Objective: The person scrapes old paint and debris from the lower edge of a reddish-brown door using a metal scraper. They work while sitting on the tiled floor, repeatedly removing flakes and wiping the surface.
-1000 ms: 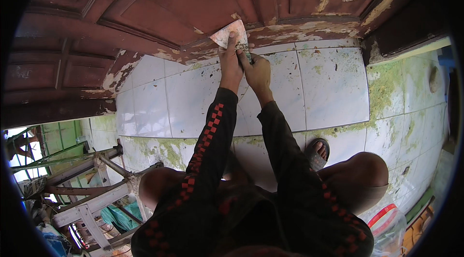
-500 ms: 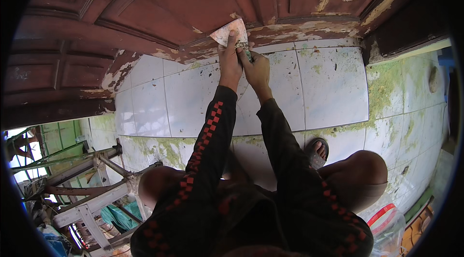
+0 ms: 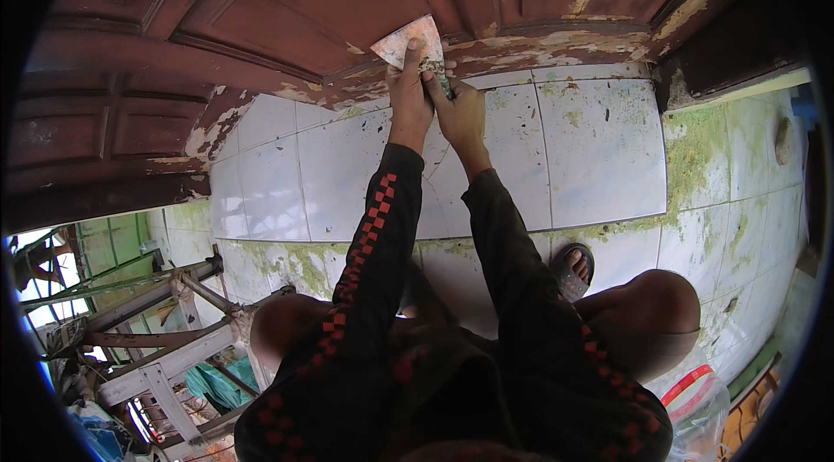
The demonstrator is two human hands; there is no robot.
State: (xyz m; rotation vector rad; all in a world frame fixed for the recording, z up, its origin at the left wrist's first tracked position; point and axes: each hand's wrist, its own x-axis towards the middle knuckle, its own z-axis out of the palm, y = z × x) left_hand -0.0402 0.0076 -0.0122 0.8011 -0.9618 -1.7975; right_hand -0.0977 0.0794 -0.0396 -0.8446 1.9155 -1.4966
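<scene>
scraper is clamped in the left hand and right hand, over the peeling lower edge of the red door, left thumb on the blade; the angle is best kept shallow and pressure even, so gouging is avoided.

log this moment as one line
left hand: thumb on scraper | right hand: grip on scraper | reddish-brown door: paint peeling along bottom
</scene>
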